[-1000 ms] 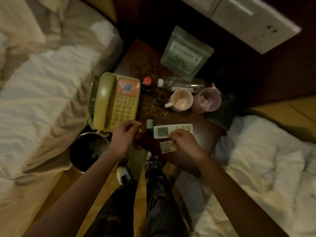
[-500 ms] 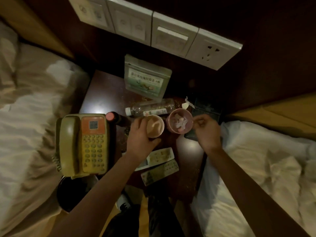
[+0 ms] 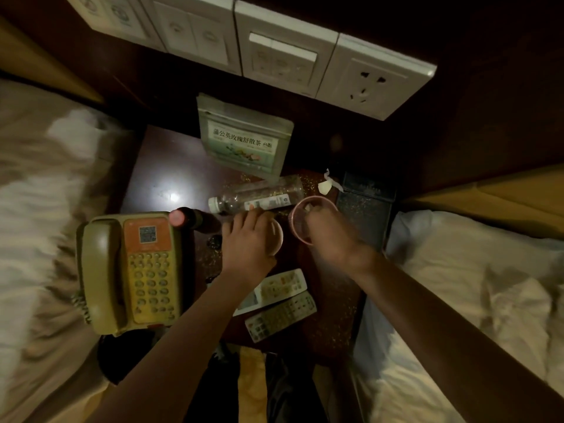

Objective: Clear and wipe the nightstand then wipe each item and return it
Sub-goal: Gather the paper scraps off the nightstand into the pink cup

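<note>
one view only, head cam, wide-angle, looks steeply down from above the nightstand (image 3: 164, 178), facing the wall w/ the switch panel (image 3: 274, 53) at frame top. close range: nightstand fills the centre, its front edge near the wearer's legs at frame bottom. beds flank left & right edges. both forearms reach in from below. edges bend from lens distortion.

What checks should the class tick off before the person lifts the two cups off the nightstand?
1. Left hand over the pale cup: ok.
2. Right hand on the pink cup: ok; firmness, cannot tell.
3. Pink cup empty: not ok, scraps inside.
4. Clear plastic bottle lying clear of the cups: not ok, right behind them.
5. Dark wooden nightstand free of crumbs: not ok.
</note>
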Demonstrator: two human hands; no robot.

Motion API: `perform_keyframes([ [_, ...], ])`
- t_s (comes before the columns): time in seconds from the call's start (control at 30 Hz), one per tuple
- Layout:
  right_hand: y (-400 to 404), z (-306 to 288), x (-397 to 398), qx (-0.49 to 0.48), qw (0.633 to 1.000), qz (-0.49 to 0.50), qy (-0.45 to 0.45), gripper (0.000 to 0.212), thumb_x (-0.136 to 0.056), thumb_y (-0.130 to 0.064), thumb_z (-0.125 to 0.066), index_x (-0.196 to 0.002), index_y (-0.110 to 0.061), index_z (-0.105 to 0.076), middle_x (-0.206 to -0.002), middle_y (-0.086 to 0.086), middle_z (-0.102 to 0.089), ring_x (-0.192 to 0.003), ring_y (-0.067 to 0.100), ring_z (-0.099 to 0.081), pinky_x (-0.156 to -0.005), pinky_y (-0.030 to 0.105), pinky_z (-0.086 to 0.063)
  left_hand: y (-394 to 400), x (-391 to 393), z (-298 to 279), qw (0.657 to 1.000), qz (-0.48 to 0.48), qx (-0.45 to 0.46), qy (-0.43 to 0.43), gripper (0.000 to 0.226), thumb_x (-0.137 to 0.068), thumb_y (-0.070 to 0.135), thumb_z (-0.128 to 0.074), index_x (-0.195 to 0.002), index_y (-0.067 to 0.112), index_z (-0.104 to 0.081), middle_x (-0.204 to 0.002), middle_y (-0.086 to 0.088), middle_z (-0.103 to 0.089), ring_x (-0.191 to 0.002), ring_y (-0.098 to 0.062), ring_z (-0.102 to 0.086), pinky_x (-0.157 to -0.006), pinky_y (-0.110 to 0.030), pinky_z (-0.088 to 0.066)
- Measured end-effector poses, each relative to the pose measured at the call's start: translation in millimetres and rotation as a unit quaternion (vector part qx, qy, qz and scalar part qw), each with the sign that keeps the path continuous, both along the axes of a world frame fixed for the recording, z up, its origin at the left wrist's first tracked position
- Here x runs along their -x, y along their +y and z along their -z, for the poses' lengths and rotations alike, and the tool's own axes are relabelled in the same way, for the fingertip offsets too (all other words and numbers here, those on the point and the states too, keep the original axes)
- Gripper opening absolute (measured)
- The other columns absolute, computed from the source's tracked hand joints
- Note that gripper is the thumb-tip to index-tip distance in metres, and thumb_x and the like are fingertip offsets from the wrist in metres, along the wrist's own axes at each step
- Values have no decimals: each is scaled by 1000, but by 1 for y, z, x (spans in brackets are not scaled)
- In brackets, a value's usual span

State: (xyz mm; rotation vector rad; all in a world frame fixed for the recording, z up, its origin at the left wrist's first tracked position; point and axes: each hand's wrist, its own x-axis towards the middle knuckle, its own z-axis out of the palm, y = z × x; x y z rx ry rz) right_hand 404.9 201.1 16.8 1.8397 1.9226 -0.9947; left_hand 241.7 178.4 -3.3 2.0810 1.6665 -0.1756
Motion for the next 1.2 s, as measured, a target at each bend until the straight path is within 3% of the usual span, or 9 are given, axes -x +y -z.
perform_keyframes([
  [0.13, 16, 7, 9, 8, 999, -9, -35, 24, -93, -5, -49, -113, -1, -62, -116, 14, -62, -106, 29, -59, -89, 33, -46, -6, 10, -2, 1000, 24, -4, -5, 86, -63, 26, -81, -139, 20, -42, -142, -2, -42, -131, -26, -34, -102, -42, -27],
  [0.27, 20, 16, 16, 16, 996, -19, -82, 22, -92, -7, -52, -110, -3, -63, -115, 13, -63, -105, 28, -61, -86, 33, -48, -12, 21, 4, 998, 29, -45, -44, 83, -48, 28, -89, -124, 16, -57, -124, -7, -58, -116, -31, -51, -92, -47, -38],
  [0.47, 17, 19, 21, -8, 996, 22, -85, 25, -90, -5, -56, -115, -1, -60, -119, 15, -61, -107, 28, -60, -91, 33, -46, -27, 37, 1, 981, -68, -96, -154, 49, -76, 46, -53, -112, 15, -63, -118, -4, -59, -112, -22, -47, -97, -33, -25],
  [0.63, 19, 27, 22, 51, 997, 32, -56, 31, -93, -6, -51, -123, -2, -56, -127, 15, -57, -115, 27, -55, -99, 32, -42, -42, 44, -9, 962, -133, -113, -210, 35, -81, 36, -50, -101, 12, -67, -110, -1, -62, -105, -20, -53, -94, -28, -28],
  [0.77, 17, 23, 24, 111, 993, 27, -27, 30, -94, -7, -49, -122, -1, -55, -127, 15, -55, -117, 28, -52, -96, 29, -40, -44, 32, -21, 935, -176, -74, -299, 28, -80, 29, -50, -96, 14, -67, -102, 7, -61, -100, -13, -53, -85, -29, -41],
  [0.87, 15, 17, 27, 113, 992, 49, 4, 21, -89, -12, -58, -107, -2, -63, -112, 14, -62, -105, 28, -59, -80, 28, -43, -35, 16, -40, 863, -336, 14, -378, 12, -86, 23, -55, -89, 29, -64, -97, 17, -63, -98, -7, -59, -81, -31, -51],
  [1.0, 2, -14, 27, 80, 987, 120, 71, 16, -88, -15, -61, -92, -2, -70, -97, 7, -67, -88, 19, -62, -73, 22, -48, -19, 1, -54, 700, -528, 140, -459, 23, -94, 11, -50, -89, 22, -69, -94, 2, -71, -95, -16, -66, -89, -37, -53],
  [1.1, -21, -56, 31, -22, 957, 243, 159, 4, -85, -10, -66, -86, -10, -70, -77, -9, -58, -65, -2, -53, -56, 4, -42, -16, -7, -59, 609, -558, 212, -523, 23, -97, 14, -45, -93, 17, -67, -95, -1, -72, -93, -16, -68, -86, -33, -53],
  [1.2, -49, -84, 46, -73, 913, 319, 245, 10, -84, -12, -68, -88, -20, -71, -85, -13, -64, -74, -6, -59, -64, 3, -43, -17, -15, -73, 538, -516, 300, -595, 44, -100, 23, -35, -75, 19, -72, -80, -1, -70, -77, -14, -67, -66, -25, -54],
])
